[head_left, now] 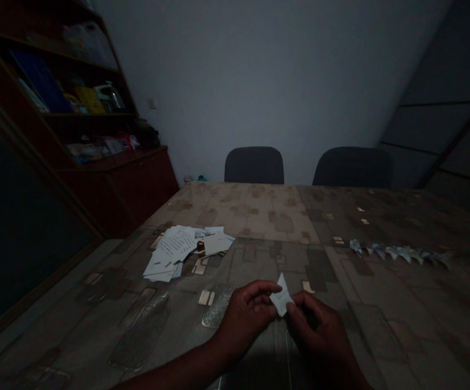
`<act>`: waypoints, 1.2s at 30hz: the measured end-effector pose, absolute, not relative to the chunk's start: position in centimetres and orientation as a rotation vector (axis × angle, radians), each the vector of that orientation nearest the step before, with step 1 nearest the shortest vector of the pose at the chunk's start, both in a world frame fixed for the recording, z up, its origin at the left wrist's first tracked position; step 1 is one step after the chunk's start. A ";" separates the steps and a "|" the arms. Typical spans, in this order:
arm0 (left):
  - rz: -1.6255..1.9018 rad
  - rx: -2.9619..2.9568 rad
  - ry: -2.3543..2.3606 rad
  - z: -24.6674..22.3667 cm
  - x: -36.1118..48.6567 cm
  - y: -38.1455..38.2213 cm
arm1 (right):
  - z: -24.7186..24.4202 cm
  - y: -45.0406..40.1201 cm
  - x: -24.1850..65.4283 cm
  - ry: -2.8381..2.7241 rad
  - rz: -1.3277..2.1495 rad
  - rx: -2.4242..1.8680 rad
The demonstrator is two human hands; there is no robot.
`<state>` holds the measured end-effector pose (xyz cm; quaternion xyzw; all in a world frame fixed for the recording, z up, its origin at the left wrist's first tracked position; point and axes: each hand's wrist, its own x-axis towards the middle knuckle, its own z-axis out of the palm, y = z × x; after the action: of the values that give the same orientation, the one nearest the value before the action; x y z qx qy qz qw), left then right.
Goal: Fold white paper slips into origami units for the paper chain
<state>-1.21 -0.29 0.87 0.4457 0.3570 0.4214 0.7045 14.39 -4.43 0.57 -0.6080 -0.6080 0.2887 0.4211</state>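
Near the table's front edge, a small folded white paper (282, 299) is held up between both hands. My left hand (251, 311) pinches its left side with thumb and fingers. On the right side, my right hand (318, 322) grips the lower right edge with thumb and forefinger. The paper has a pointed tip facing up. A loose pile of paper pieces (174, 249), some with writing, lies to the left beyond my hands. Several folded paper shapes (399, 253) stand in a row at the right.
A patterned cloth covers the table (255, 208). Two dark chairs (254, 165) (352, 167) stand at its far side against a pale wall. A dark red cabinet (137, 179) with filled shelves is at the left.
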 end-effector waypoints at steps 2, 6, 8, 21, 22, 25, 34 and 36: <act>0.939 0.999 0.810 1.0 -1.2 -0.4 | 0.6 -4.5 14.4 -1.561 0.695 -1.528; 0.956 1.029 0.837 1.1 -1.2 -0.4 | 0.4 -4.5 14.5 -1.613 0.634 -1.537; 0.965 1.032 0.846 1.1 -1.2 -0.5 | 0.3 -4.5 14.5 -1.624 0.610 -1.547; 0.987 0.952 0.869 1.9 -0.8 -0.5 | 0.5 -4.3 14.4 -1.665 0.636 -1.528; 0.982 0.960 0.858 1.9 -0.8 -0.5 | 0.4 -4.3 14.4 -1.666 0.637 -1.524; 0.965 1.009 0.826 1.6 -1.1 -0.5 | 0.3 -4.3 14.4 -1.620 0.639 -1.541; 0.957 1.003 0.730 0.6 -1.5 -0.2 | 0.7 -4.5 14.4 -1.536 0.739 -1.513; 0.959 0.987 0.716 0.7 -1.4 -0.2 | 0.7 -4.4 14.5 -1.544 0.749 -1.503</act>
<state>-1.43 -0.18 0.69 0.4455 0.3233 0.4329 0.7139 14.47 -4.42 0.69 -0.5989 -0.6151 0.2986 0.4169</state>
